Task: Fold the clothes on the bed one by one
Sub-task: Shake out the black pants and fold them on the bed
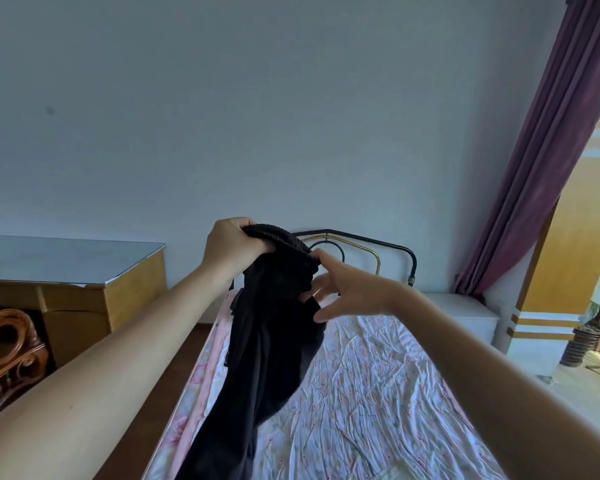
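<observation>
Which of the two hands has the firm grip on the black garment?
The left hand: its fingers curl around the waistband of the black garment. The right hand only reaches with spread fingers.

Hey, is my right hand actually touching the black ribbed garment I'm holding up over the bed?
Touching. The head view shows the right hand with its spread fingers against the black ribbed garment near its gathered top edge, which the left hand grips.

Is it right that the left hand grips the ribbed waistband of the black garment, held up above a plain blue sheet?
Not quite. The head view shows the left hand gripping the black garment above a white floral-print sheet, not plain blue.
</observation>
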